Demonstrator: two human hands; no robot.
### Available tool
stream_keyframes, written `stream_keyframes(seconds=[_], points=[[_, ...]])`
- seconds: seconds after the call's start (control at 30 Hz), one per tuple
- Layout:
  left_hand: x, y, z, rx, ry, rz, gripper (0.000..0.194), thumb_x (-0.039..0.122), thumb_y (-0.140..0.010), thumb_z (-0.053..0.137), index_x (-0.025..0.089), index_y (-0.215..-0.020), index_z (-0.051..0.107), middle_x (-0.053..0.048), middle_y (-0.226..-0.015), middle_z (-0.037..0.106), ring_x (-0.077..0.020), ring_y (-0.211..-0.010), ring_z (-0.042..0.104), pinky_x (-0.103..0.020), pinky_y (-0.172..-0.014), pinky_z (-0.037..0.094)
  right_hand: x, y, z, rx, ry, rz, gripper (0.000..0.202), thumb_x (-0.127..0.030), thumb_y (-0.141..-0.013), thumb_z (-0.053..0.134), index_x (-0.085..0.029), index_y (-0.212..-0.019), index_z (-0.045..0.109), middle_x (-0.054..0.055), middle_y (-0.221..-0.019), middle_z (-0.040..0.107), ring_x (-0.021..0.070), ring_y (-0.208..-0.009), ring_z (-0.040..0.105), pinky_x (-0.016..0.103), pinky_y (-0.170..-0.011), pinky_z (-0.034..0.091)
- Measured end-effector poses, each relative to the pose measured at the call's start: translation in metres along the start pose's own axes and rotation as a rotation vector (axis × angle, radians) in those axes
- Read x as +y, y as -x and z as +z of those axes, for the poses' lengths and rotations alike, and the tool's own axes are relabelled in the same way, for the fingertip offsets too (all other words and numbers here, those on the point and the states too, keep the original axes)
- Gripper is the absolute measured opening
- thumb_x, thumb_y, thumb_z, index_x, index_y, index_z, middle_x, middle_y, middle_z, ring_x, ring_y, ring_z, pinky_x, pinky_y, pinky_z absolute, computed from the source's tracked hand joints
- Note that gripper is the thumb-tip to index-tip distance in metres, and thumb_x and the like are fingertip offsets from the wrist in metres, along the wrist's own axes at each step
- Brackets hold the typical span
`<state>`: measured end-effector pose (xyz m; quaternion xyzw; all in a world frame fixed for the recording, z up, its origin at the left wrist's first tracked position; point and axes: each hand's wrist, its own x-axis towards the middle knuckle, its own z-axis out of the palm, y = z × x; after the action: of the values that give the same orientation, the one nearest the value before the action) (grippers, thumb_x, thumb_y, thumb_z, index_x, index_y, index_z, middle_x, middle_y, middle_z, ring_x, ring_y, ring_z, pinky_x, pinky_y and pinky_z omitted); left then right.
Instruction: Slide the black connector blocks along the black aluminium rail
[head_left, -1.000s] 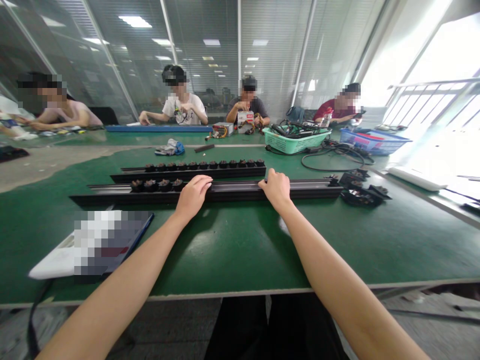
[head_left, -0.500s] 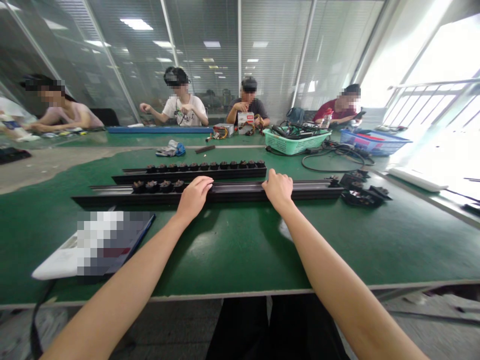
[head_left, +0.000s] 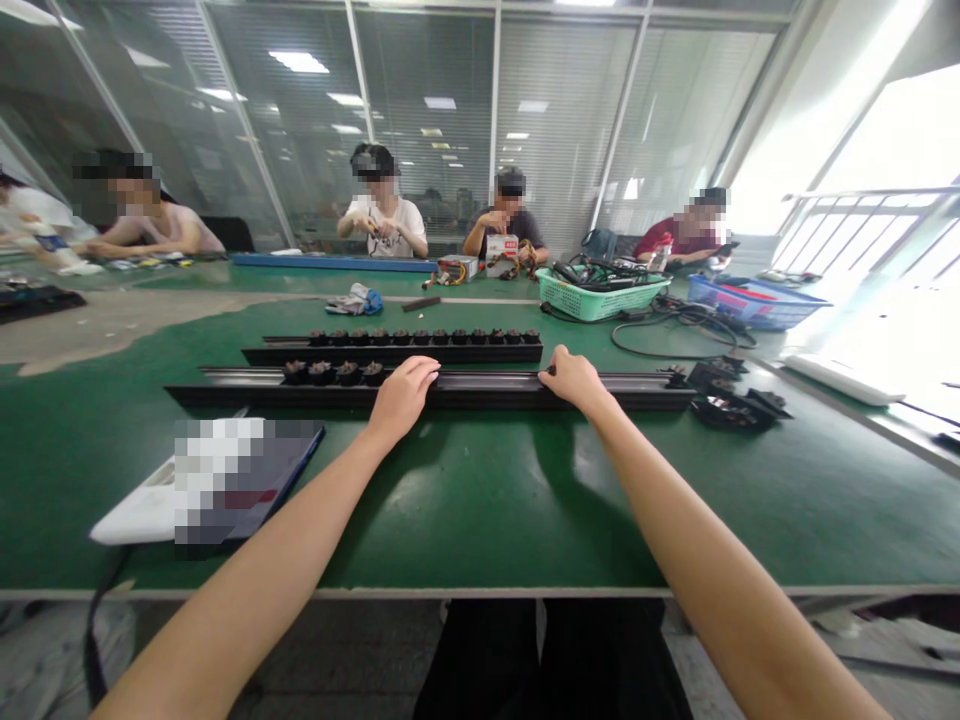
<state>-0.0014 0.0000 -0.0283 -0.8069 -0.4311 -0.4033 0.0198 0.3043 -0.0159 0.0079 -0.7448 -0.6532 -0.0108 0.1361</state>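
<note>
A long black rail with a silvery channel along its top lies across the table. Several round black socket-like parts sit in its left half. My left hand rests over the rail just right of them, fingers pressed together and pointing right; whatever lies under the fingers is hidden. Above the right half of the channel, my right hand is closed in a pinch, with a bit of a small dark part showing at the fingertips. Behind it, a second black rail carries a row of similar round parts.
Loose black parts lie past the rail's right end. A tablet-like device is at front left. Farther back are a glove, a green basket of cables, a blue basket and black cables. Several people sit opposite.
My right hand has shifted slightly right along the rail, and a dark bit now shows at its fingertips. My left hand stays by the round parts. The whole view has shifted a little.
</note>
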Motion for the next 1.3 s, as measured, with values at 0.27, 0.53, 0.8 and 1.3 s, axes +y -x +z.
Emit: stream_keyframes(seconds=[0.27, 0.53, 0.8, 1.3], points=[[0.001, 0.0, 0.001, -0.002, -0.019, 0.007, 0.03, 0.028, -0.102, 0.046, 0.02, -0.112, 0.073, -0.01, -0.123, 0.071, -0.0257, -0.116, 0.067, -0.042, -0.107, 0.052, 0.021, 0.002, 0.02, 0.154, -0.156, -0.166, 0.015, -0.032, -0.094, 0.06, -0.021, -0.103, 0.056, 0.008, -0.093, 0.072, 0.0232, -0.084, 0.066, 0.028, -0.07, 0.039], [0.002, -0.002, 0.005, 0.005, -0.011, 0.011, 0.03, 0.028, -0.102, 0.046, 0.02, -0.111, 0.073, -0.01, -0.123, 0.072, -0.0259, -0.116, 0.067, -0.043, -0.107, 0.051, 0.025, 0.004, 0.032, 0.253, -0.187, -0.196, 0.013, -0.031, -0.095, 0.058, -0.02, -0.101, 0.057, 0.01, -0.095, 0.072, 0.0249, -0.09, 0.065, 0.03, -0.075, 0.04], [0.003, -0.003, 0.006, 0.014, -0.018, 0.016, 0.029, 0.029, -0.102, 0.047, 0.02, -0.111, 0.073, -0.01, -0.122, 0.072, -0.026, -0.113, 0.068, -0.043, -0.106, 0.052, 0.033, 0.004, 0.031, 0.279, -0.114, -0.21, 0.015, -0.03, -0.098, 0.054, -0.018, -0.104, 0.06, 0.012, -0.097, 0.073, 0.0262, -0.094, 0.065, 0.031, -0.079, 0.04], [0.002, -0.003, 0.008, 0.016, -0.014, 0.02, 0.029, 0.03, -0.102, 0.047, 0.021, -0.111, 0.073, -0.009, -0.121, 0.071, -0.0257, -0.114, 0.067, -0.043, -0.106, 0.052, 0.039, 0.006, 0.026, 0.272, -0.082, -0.189, 0.016, -0.029, -0.098, 0.054, -0.017, -0.106, 0.062, 0.013, -0.101, 0.074, 0.0269, -0.096, 0.065, 0.032, -0.081, 0.041]])
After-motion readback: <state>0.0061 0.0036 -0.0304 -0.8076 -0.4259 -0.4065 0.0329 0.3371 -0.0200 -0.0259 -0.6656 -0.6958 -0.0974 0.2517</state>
